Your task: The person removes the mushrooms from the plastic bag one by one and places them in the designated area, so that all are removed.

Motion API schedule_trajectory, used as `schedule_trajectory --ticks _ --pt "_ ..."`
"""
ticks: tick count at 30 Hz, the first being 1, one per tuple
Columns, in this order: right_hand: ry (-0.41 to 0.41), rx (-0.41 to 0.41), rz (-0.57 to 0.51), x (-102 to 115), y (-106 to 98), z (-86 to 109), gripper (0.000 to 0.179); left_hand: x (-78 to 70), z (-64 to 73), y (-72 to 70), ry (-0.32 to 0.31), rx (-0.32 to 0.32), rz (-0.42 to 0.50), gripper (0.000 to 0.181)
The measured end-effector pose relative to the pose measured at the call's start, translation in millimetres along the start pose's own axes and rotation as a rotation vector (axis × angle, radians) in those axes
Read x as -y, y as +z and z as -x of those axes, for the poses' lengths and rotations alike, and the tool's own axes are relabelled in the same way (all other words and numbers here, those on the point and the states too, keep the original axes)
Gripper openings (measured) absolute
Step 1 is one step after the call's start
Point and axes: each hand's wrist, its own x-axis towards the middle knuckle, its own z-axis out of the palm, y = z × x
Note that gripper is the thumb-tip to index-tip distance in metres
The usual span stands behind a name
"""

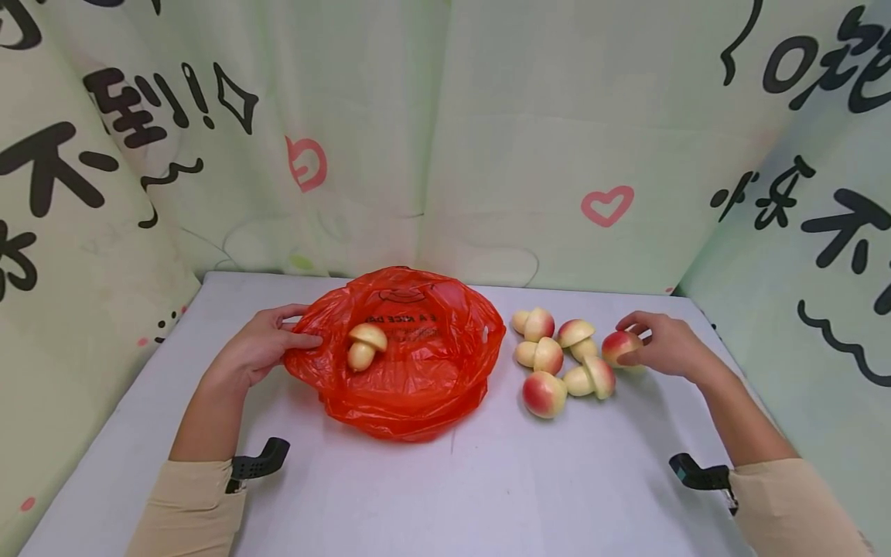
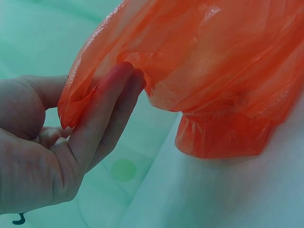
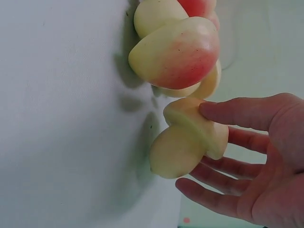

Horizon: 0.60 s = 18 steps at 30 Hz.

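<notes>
My left hand grips the left edge of a red plastic bag, with a fold of the film between thumb and fingers. The bag is spread wide, and one toy mushroom with a pale yellow cap lies on its red film. On the right, my right hand pinches another toy mushroom by its cap, thumb on one side and fingers on the other. In the right wrist view its pale stem points toward the white tabletop, where a shadow falls beside it.
Several more red-and-yellow toy mushrooms sit clustered between the bag and my right hand. A white-covered table carries everything. Pale green printed curtains stand behind and at both sides. Black wrist straps sit at my sleeves.
</notes>
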Motion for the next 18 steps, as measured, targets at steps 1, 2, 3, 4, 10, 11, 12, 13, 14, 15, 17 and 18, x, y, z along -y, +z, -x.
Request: schedule_trajectory --ticks 1,2,3,4,10,11,12,13,14,15,17,18 --pt "-0.002 -0.001 0.000 -0.2 0.5 -0.3 0.054 0.0 0.1 -0.3 -0.001 0.000 -0.001 0.080" --pt "-0.002 -0.001 0.001 -0.4 0.9 -0.5 0.054 -0.2 0.2 -0.6 -0.001 0.001 0.000 0.081" --pt "-0.002 0.000 0.001 -0.4 1.1 -0.4 0.054 -0.4 0.3 -0.9 -0.001 0.002 0.001 0.081" --pt "-0.001 -0.001 0.002 -0.9 1.6 -0.5 0.054 -0.7 0.4 -1.0 0.000 0.002 0.000 0.081" --pt "0.007 0.002 -0.012 -1.4 4.9 -2.0 0.055 -1.7 0.3 -1.5 0.006 0.001 0.000 0.080" --pt "0.006 0.002 -0.013 -1.2 5.5 -2.2 0.056 -1.6 0.3 -1.6 0.007 0.001 0.000 0.080" --pt "0.006 0.003 -0.015 -1.1 5.8 -2.2 0.056 -1.6 0.3 -1.5 0.008 0.001 0.001 0.080" --pt "0.007 0.004 -0.015 -0.9 6.2 -2.2 0.056 -1.4 0.3 -1.5 0.007 0.002 0.002 0.080" --pt "0.007 0.006 -0.015 -0.8 6.5 -2.3 0.056 -1.3 0.3 -1.4 0.005 0.002 0.003 0.080" --pt "0.007 0.008 -0.015 -0.5 6.6 -2.1 0.057 -1.1 0.3 -1.3 0.003 0.002 0.003 0.080" --pt "0.010 0.013 -0.015 -0.4 7.2 -2.1 0.058 -0.6 0.2 -1.2 -0.002 0.002 0.006 0.080" --pt "0.010 0.014 -0.018 0.0 7.3 -2.0 0.059 -0.4 0.2 -1.1 -0.003 0.002 0.006 0.080"
